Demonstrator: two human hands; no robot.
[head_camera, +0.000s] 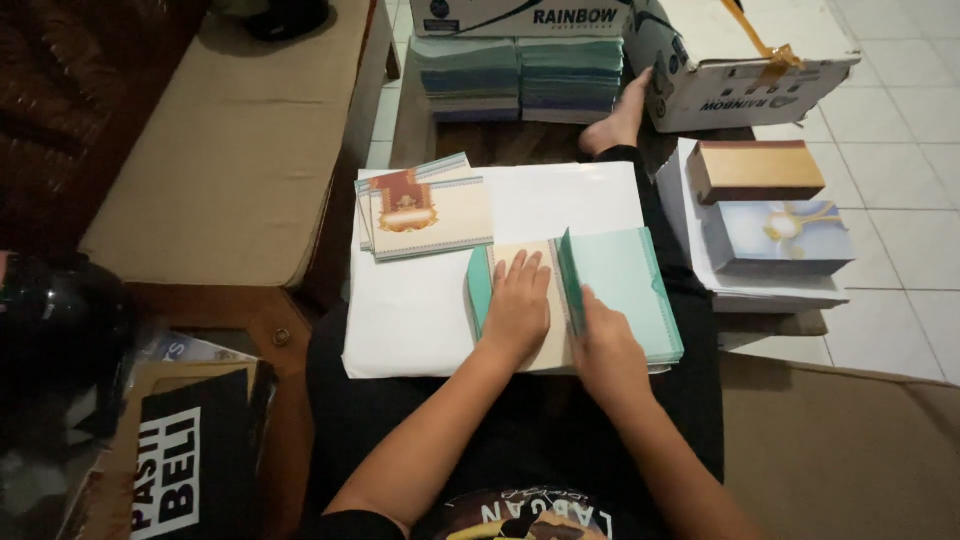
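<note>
A white board (440, 310) rests across my lap. On it lies an open teal card (620, 275) with a cream inner panel (510, 255). My left hand (517, 305) presses flat on the cream panel, fingers together. My right hand (600, 345) holds the card's fold and right flap, which stands slightly raised over a stack of teal cards. A small pile of finished cards (425, 210) with a red and gold emblem sits at the board's far left.
Stacks of teal and blue cards (520, 80) and white cartons (740, 60) stand ahead by my bare foot (620, 120). Two card stacks, brown-topped (755, 170) and blue (780, 235), lie right. A cushioned bench (240, 140) is left; a cardboard box (180, 450) sits near left.
</note>
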